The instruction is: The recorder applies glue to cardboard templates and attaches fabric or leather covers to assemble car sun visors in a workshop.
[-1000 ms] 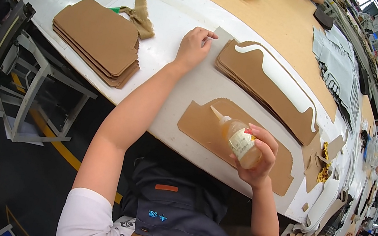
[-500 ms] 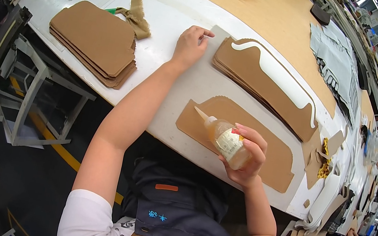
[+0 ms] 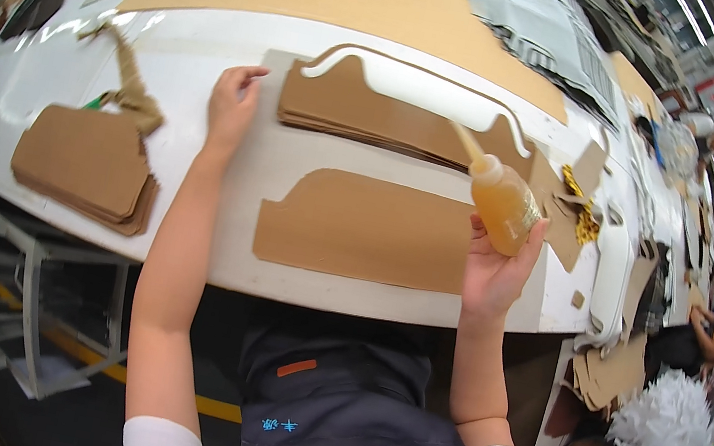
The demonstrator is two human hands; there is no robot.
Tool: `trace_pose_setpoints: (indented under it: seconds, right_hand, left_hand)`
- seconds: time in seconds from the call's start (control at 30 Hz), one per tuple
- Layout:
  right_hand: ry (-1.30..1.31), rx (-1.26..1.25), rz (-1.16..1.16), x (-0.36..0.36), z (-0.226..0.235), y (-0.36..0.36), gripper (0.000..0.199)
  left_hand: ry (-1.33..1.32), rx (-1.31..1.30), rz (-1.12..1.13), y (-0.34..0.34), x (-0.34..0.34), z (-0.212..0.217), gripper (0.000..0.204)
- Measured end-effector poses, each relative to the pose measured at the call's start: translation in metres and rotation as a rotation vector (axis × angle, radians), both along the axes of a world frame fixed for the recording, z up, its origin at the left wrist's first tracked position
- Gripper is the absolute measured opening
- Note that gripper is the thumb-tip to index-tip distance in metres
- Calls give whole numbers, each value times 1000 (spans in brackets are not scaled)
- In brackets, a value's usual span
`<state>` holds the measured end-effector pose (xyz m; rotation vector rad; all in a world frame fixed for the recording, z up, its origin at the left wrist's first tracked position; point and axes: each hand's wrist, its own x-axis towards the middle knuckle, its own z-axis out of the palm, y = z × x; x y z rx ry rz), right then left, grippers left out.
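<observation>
My right hand [image 3: 498, 265] is wrapped round a translucent squeeze bottle [image 3: 502, 201] of amber liquid. Its long pointed nozzle tilts up and to the left, in front of the far stack. Below and left of the bottle, a single brown panel [image 3: 365, 229] lies flat on a grey board [image 3: 238, 245]; my right hand and wrist overlap its right end. Farther back sits a stack of similar brown panels [image 3: 394, 120], topped by a white curved template [image 3: 426, 101]. Left of that stack, my left hand [image 3: 232, 106] hovers or rests by the board's edge, index finger outstretched, nothing seen in it.
On the left is another stack of brown pieces [image 3: 86, 161], with a crumpled tan strip [image 3: 131, 83] behind it. Brown offcuts [image 3: 559, 216] and white shaped pieces [image 3: 612, 278] lie at right. Striped grey fabric [image 3: 543, 36] covers the far side. Someone [image 3: 710, 333] sits at far right.
The bottle has swung from lying nearly level over the single panel to nozzle-up, higher and farther right. The whole view has turned. My left hand stays beside the far stack.
</observation>
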<state>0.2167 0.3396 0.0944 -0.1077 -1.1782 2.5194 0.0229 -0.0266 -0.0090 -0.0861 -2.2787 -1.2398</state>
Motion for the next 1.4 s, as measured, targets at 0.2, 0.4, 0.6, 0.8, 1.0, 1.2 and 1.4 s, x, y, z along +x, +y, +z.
trace_pose_setpoints:
  seconds: [0.2,0.4,0.6,0.8,1.0,1.2,1.4]
  right_hand:
    - [-69,-10,-332,40,-16,104,38]
    - [-317,676,-813,65,-79,173,49]
    - [-440,1359,-827,84,-58,216,53]
    - [-897,1832,-1222,112,-35,323,46]
    - [-1033,1905,-1190,109,-44,334,35]
    - [-1037,1924,-1219,105,-41,328,28]
    - [-867,1714,-1064,95,-25,329,30]
  left_hand:
    - [-33,18,-72,-1,0,2,25]
    - [-110,33,-85,-12,-6,-4,26]
    - [-166,107,-125,-18,-4,-6,26]
    - [-218,83,-129,-4,0,3,28]
    - [-171,54,-136,-16,-3,-2,28]
    - [-188,48,-127,-15,-3,-3,28]
    - [87,-139,104,0,7,18,28]
